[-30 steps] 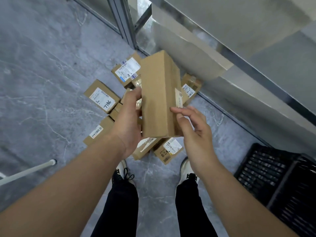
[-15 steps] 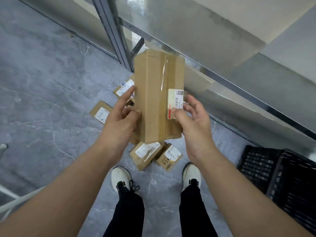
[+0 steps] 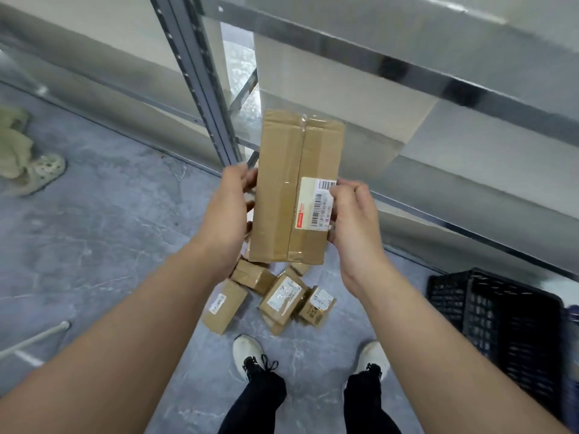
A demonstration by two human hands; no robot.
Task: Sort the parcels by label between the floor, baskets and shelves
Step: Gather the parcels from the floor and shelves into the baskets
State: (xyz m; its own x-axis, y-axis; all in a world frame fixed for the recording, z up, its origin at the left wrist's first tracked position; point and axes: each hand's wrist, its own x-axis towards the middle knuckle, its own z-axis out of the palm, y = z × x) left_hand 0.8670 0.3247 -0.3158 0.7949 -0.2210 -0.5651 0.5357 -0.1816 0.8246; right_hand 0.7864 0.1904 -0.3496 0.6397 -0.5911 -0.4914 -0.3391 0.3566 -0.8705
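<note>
The person wears black trousers [image 3: 263, 399] and white shoes [image 3: 248, 350].

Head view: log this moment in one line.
left hand: grips long box | right hand: grips long box at label | small boxes: on floor | basket: at right

Grey marbled floor [image 3: 109, 214] beneath grey metal shelving [image 3: 195, 83].

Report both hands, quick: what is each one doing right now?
Left hand: grips the long parcel by its left edge.
Right hand: grips the same parcel by its right edge, at the label.
</note>
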